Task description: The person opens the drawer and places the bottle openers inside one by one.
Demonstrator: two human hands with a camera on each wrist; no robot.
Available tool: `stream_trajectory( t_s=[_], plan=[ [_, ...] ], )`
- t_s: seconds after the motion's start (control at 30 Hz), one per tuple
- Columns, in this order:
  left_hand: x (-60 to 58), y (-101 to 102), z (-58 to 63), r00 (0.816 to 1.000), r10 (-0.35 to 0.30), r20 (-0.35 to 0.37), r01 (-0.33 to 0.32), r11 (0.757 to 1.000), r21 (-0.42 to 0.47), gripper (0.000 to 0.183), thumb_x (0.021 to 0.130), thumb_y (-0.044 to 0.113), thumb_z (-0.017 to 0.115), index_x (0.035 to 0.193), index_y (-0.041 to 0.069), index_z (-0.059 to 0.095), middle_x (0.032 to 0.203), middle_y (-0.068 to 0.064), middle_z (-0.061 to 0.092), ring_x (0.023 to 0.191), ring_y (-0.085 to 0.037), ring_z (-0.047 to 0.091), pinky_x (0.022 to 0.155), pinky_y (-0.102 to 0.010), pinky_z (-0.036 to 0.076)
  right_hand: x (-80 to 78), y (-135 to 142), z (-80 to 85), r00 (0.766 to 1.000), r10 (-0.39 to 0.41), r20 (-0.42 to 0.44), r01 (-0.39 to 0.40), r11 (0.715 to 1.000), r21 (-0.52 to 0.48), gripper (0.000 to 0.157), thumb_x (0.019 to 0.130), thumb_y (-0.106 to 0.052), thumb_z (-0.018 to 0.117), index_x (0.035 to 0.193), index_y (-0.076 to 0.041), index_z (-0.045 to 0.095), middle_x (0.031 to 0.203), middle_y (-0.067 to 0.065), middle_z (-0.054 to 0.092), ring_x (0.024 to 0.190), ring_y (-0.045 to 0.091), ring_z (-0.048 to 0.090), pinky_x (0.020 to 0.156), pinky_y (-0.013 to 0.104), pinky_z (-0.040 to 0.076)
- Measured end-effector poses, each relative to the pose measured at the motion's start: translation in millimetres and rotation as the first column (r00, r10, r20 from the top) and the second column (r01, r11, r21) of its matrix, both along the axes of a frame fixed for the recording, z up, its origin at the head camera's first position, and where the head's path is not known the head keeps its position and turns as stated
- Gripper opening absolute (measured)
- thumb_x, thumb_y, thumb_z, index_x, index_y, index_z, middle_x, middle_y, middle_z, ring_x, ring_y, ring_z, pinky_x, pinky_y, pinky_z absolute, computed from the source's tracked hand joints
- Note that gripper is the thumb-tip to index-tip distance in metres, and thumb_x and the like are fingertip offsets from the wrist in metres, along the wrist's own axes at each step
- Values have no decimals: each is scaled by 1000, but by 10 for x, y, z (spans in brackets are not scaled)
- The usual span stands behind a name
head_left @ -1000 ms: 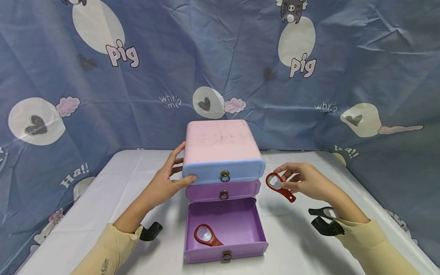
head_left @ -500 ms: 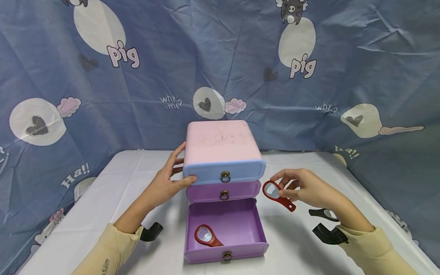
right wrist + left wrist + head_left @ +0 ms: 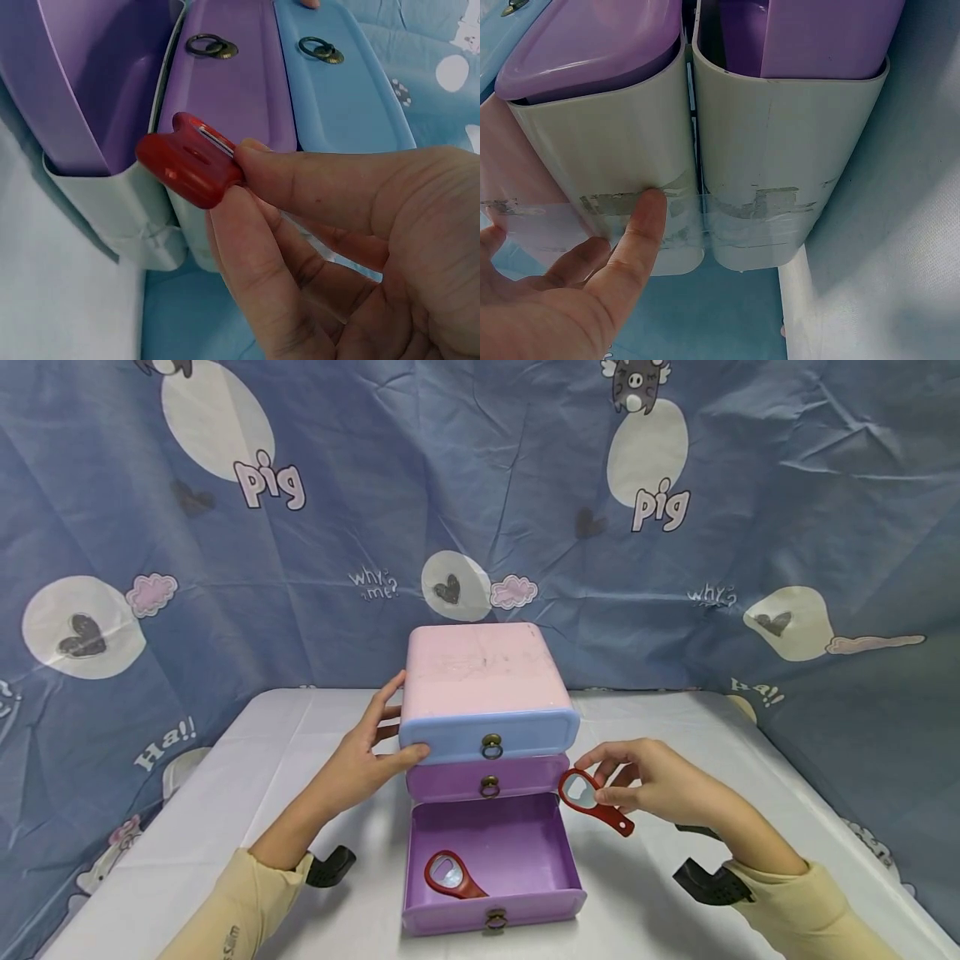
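A small drawer cabinet [image 3: 483, 668] with a pink top stands mid-table, its bottom purple drawer [image 3: 525, 847] pulled out. Inside that drawer, toward the left front, lies a red magnifying glass [image 3: 468, 887]. My left hand [image 3: 360, 770] rests against the cabinet's left side, thumb on the front of the blue top drawer [image 3: 450, 737]; in the left wrist view its fingertips touch the side wall [image 3: 622, 150]. My right hand [image 3: 656, 781] pinches a second red magnifying glass [image 3: 617, 820] between thumb and fingers, beside the open drawer's back right corner. The right wrist view shows it edge-on [image 3: 187, 169].
The middle purple drawer [image 3: 450, 781] is closed. Behind the right wrist, a black-handled magnifying glass [image 3: 697, 831] lies on the white table [image 3: 300, 735], mostly hidden. A blue printed cloth [image 3: 337, 527] hangs behind the table. Each wrist carries a black device [image 3: 330, 866].
My right hand has moved left and down with the red magnifying glass, closer to the open drawer. The wrist now covers most of the black magnifying glass. My left hand stays put.
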State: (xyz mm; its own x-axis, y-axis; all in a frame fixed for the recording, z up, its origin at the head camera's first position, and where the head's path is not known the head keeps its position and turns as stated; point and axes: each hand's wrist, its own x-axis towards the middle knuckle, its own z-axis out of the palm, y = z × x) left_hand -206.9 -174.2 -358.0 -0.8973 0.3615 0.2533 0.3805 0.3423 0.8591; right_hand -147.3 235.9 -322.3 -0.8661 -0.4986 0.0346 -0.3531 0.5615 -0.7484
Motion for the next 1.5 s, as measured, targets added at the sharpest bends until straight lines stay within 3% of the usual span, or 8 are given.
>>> stream_trajectory(
  t_s=[0.37,0.83,1.07,1.5],
  plan=[
    [-2,1,-2,1000,4,0,-4,1000,-4,100,98,38,80,168,56,11,170,-17,34,153,-47,44,106,-63,56,-1,-123,-34,999,34,17,-35,999,2,40,95,-9,81,133,1,74,101,8,80,81,12,75,75,26,65],
    [23,11,26,1000,17,-11,-17,1000,-17,100,98,39,79,169,55,11,169,-18,35,152,-48,45,107,-65,54,-62,-351,-103,998,61,8,-62,998,34,35,95,-8,80,129,-5,78,112,7,81,80,12,76,71,25,64],
    [27,1,25,1000,15,-17,-16,1000,-12,99,98,38,79,167,58,12,169,-17,36,152,-47,45,108,-65,54,-53,-442,-126,998,62,11,-62,998,10,35,94,-6,81,129,-4,78,98,4,82,77,12,75,70,25,64],
    [19,-4,2,1000,11,-23,-11,1000,-12,99,98,38,79,167,59,11,169,-18,36,152,-48,45,107,-65,54,-24,-652,-274,995,95,43,-94,996,-7,34,94,-3,81,127,-4,78,95,3,74,73,7,70,64,25,63]
  ],
)
